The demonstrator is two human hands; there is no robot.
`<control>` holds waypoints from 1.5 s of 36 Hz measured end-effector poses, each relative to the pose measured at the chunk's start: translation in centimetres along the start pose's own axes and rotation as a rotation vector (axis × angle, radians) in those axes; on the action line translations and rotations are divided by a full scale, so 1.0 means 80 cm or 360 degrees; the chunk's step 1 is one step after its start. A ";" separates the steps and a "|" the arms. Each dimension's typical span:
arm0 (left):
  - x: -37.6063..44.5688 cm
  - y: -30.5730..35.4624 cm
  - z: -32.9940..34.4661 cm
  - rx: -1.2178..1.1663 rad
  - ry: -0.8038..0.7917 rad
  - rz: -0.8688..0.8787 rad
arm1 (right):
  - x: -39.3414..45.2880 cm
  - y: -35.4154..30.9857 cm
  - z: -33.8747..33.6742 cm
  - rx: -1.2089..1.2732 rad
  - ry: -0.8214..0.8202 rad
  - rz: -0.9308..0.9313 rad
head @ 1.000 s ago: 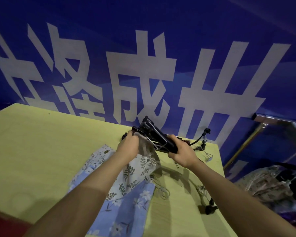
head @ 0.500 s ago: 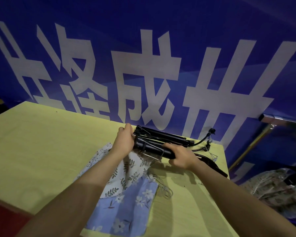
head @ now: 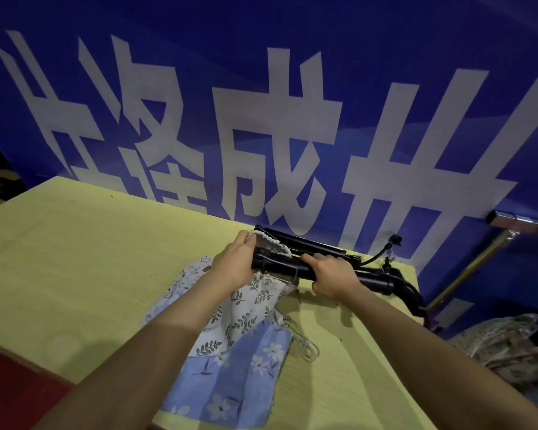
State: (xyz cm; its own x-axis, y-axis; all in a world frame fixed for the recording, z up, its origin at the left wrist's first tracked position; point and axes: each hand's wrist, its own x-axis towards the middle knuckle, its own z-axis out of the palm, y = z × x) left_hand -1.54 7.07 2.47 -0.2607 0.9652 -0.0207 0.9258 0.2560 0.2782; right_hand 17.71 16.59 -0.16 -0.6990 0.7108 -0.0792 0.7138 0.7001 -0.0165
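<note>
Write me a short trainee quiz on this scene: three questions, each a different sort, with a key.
1. True or false: the right hand grips the black folded stand.
2. The left hand pinches: A the mouth of the leaf-print bag; B a cup; C a hanger.
3. Fill in: the bag lying on the table nearest the person is the ____ one.
Key: 1 true; 2 A; 3 the blue flowered bag.

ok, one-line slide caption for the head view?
Left hand holds a leaf-print bag at the end of a black folded stand gripped by the right hand, on a yellow table.
</note>
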 end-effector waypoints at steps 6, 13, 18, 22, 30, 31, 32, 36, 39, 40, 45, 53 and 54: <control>0.000 0.019 0.002 -0.0038 -0.0130 0.0176 | 0.010 -0.018 -0.014 -0.0433 0.0056 -0.0219; 0.005 0.038 0.010 0.0345 0.0082 0.0127 | 0.023 -0.030 -0.030 -0.0599 0.0600 -0.0544; 0.010 0.040 0.014 0.0117 0.0226 -0.0062 | 0.021 -0.022 -0.025 -0.0503 0.1089 -0.0517; 0.010 0.037 0.016 -0.0049 0.0278 -0.0188 | 0.005 -0.013 -0.003 -0.0153 0.1371 -0.0313; 0.003 0.030 0.013 -0.0417 0.0417 -0.0335 | -0.009 -0.029 0.021 0.0672 0.0578 0.0143; 0.000 0.029 0.012 -0.0477 0.0437 -0.0344 | -0.005 -0.035 0.016 0.0787 0.0489 0.0123; -0.002 0.028 0.011 -0.0538 0.0453 -0.0349 | -0.001 -0.041 0.012 0.0893 0.0391 0.0099; -0.010 0.025 0.006 -0.0722 0.0492 -0.0365 | 0.014 -0.059 -0.006 0.1232 0.0265 0.0069; -0.015 0.019 0.006 -0.0800 0.0499 -0.0383 | 0.017 -0.061 -0.013 0.1362 0.0252 0.0083; -0.017 0.016 0.006 -0.0821 0.0499 -0.0385 | 0.016 -0.062 -0.016 0.1475 0.0186 0.0067; -0.021 0.012 0.007 -0.0919 0.0504 -0.0350 | 0.013 -0.063 -0.015 0.1247 -0.0056 -0.0040; -0.015 0.009 0.005 -0.0924 0.0642 -0.0404 | 0.011 -0.068 -0.030 0.1505 0.0225 -0.0050; -0.014 0.008 0.005 -0.0910 0.0653 -0.0407 | 0.011 -0.067 -0.036 0.1561 0.0239 -0.0054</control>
State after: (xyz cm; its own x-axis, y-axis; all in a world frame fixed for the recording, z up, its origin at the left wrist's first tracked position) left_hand -0.53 6.14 2.26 -0.6336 0.7531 0.1770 0.5648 0.2940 0.7711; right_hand 13.14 13.61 2.76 -0.6697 0.7400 0.0624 0.3661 0.4022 -0.8392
